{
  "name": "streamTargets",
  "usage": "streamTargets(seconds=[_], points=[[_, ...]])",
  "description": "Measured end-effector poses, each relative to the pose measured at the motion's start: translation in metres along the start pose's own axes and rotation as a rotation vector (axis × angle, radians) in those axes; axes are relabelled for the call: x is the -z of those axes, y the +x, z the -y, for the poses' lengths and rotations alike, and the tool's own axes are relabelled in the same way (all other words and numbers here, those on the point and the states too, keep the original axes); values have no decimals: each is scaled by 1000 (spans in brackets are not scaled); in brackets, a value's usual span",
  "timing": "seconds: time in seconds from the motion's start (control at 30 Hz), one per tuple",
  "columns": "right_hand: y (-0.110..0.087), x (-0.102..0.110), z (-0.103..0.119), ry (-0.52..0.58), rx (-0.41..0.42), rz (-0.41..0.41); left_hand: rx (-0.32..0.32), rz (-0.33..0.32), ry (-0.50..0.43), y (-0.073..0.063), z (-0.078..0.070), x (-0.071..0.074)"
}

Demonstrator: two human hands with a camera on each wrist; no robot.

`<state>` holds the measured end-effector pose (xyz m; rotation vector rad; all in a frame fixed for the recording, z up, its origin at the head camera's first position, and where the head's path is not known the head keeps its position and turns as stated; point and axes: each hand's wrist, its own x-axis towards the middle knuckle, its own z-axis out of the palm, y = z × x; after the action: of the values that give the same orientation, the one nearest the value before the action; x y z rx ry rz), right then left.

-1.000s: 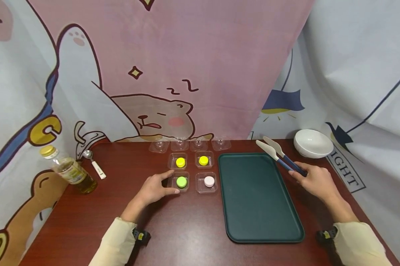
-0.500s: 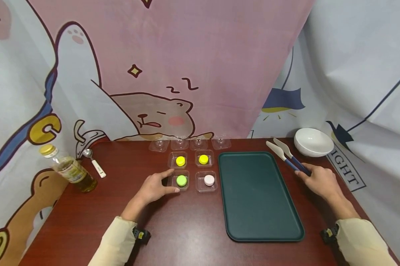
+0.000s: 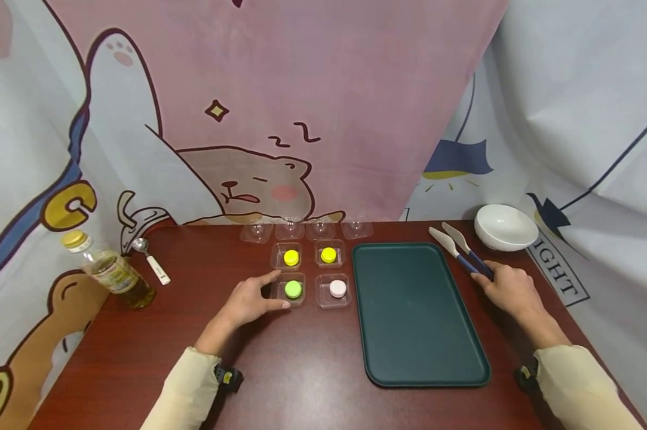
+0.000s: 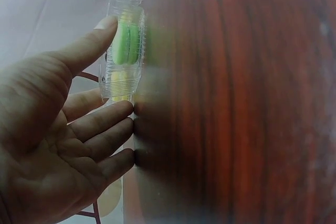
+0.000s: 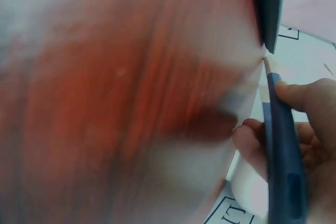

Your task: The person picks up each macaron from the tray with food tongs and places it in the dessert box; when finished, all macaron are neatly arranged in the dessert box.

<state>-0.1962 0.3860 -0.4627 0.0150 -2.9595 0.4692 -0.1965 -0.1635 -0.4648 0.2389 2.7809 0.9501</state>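
Observation:
My left hand [image 3: 250, 300] spans the near-left clear plastic box [image 3: 300, 302], thumb and forefinger at opposite edges. A green macaron [image 3: 293, 289] sits inside it. In the left wrist view, the thumb overlaps the box and the other fingers spread below. To its right stands a box with a pale pink macaron [image 3: 337, 289]. Two boxes behind hold a yellow macaron [image 3: 291, 258] and another yellow macaron [image 3: 328, 255]. My right hand [image 3: 511, 292] grips blue-handled tongs [image 3: 465, 248] with cream tips, right of the tray; thumb and fingers press opposite sides of the handles [image 5: 286, 150].
A dark green tray [image 3: 417, 316] lies between the boxes and my right hand. Clear domed lids [image 3: 320, 229] line the back edge. A white bowl [image 3: 506, 227] stands back right. At left are an oil bottle [image 3: 116, 278] and a small white-handled scoop [image 3: 153, 263].
My right hand has carried the tongs rightward, from over the tray's far right corner to beside it, and then held nearly still. The left hand stays at the green macaron's box.

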Motion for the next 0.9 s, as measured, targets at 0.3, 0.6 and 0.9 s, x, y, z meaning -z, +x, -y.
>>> streamTargets(seconds=[0.3,0.6,0.9], points=[[2,4,0,-46,-26,98,3,4,0,1,1,-1],[5,4,5,-96,-62,179,-6,-4,11,1,2,-1],[8,8,5,-79,-88,218,-11,-7,7,2,2,-1]])
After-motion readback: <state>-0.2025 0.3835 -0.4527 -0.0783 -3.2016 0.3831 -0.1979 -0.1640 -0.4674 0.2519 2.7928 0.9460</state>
